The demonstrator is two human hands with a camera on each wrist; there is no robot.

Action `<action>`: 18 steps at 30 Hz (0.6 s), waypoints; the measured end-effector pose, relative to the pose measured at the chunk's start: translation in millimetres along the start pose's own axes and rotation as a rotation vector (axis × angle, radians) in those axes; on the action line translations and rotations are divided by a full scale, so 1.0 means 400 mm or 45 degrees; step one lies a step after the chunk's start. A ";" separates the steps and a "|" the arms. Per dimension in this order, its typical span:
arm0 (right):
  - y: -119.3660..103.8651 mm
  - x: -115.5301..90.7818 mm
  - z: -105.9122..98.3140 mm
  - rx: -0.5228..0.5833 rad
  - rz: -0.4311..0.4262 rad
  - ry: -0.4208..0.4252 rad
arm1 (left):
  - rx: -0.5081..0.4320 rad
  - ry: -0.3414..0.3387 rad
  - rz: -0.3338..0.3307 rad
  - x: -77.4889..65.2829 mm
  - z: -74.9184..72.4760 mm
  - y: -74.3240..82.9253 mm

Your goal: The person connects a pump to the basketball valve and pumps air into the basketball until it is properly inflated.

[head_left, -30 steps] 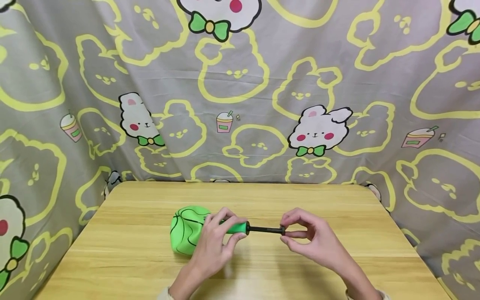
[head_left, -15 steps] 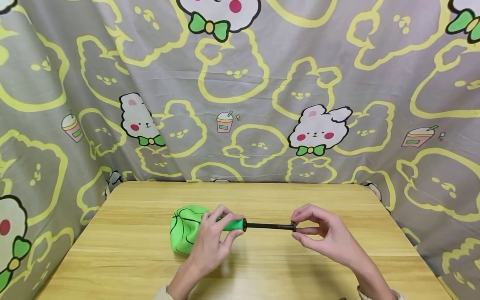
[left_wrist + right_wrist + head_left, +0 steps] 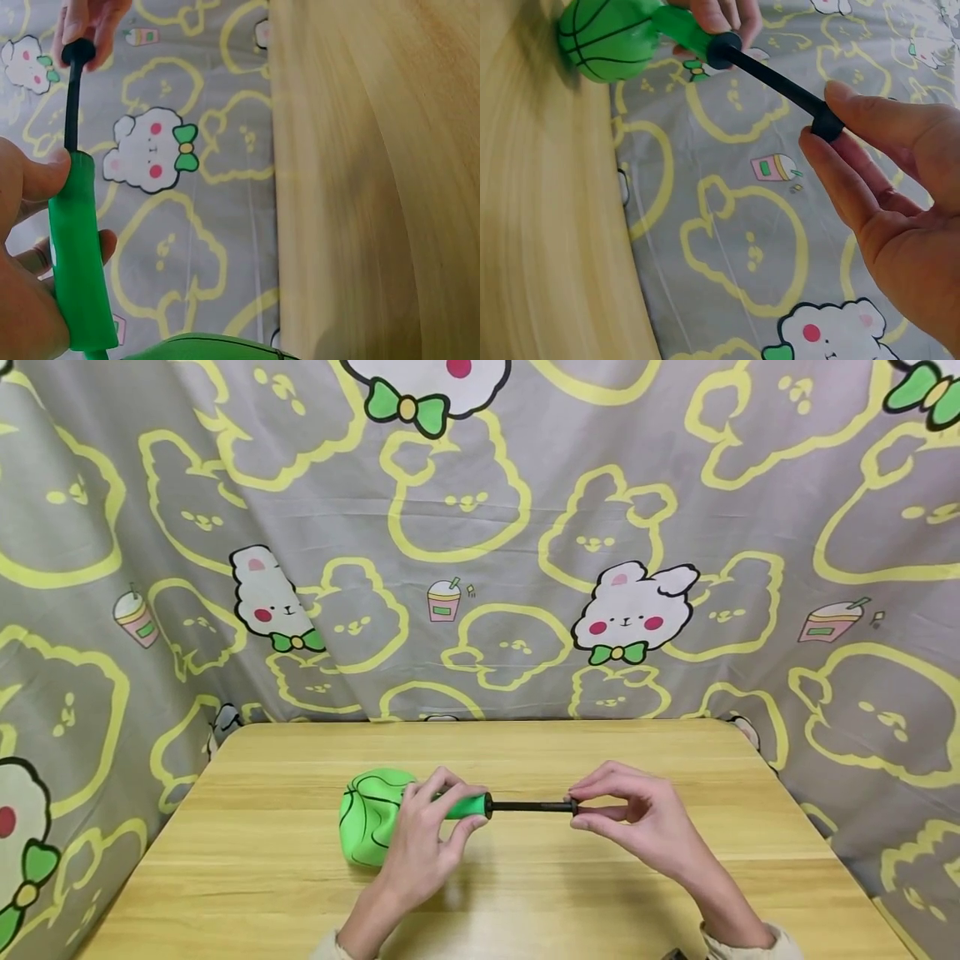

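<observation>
A green hand pump (image 3: 79, 255) lies sideways above the table, its black rod (image 3: 531, 807) drawn out to the right. My left hand (image 3: 429, 839) grips the green barrel, thumb and fingers round it. With thumb and fingertips my right hand (image 3: 637, 814) pinches the black end knob (image 3: 826, 124) of the rod. At the pump's left end a dented green ball (image 3: 369, 817) with black basketball lines rests on the table, partly behind my left hand. Where pump and ball meet is hidden in the head view.
The wooden table (image 3: 247, 893) spreads under both hands. A grey curtain (image 3: 510, 527) with yellow animal outlines and white rabbits hangs behind it and along both sides. A small dark thing (image 3: 674, 954) shows at the bottom edge, too cut off to identify.
My right hand first draws the rod out to the right, then comes back left a little, so less rod shows. My left hand and the ball barely shift. The head view tilts slightly.
</observation>
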State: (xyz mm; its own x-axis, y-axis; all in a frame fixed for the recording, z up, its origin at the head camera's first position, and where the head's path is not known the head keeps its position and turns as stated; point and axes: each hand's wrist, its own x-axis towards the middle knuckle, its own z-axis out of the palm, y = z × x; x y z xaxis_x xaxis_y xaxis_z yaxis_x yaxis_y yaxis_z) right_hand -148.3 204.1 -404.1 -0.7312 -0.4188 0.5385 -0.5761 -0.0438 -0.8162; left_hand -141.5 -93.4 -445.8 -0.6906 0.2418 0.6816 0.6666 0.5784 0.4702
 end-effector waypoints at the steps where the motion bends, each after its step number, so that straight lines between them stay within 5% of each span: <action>1: 0.003 0.002 0.006 0.011 -0.022 0.004 | 0.000 -0.003 -0.002 0.000 0.000 0.001; 18: 0.048 0.005 0.103 0.055 -0.004 0.062 | 0.060 -0.014 0.032 -0.007 0.017 0.023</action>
State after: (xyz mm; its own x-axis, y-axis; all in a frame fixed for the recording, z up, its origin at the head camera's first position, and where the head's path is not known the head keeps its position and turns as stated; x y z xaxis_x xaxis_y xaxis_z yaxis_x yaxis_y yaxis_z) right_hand -145.9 164.9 -427.4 -0.7470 -0.3742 0.5495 -0.5627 -0.0844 -0.8223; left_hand -135.5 -83.7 -447.2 -0.6770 0.2648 0.6867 0.6700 0.6078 0.4262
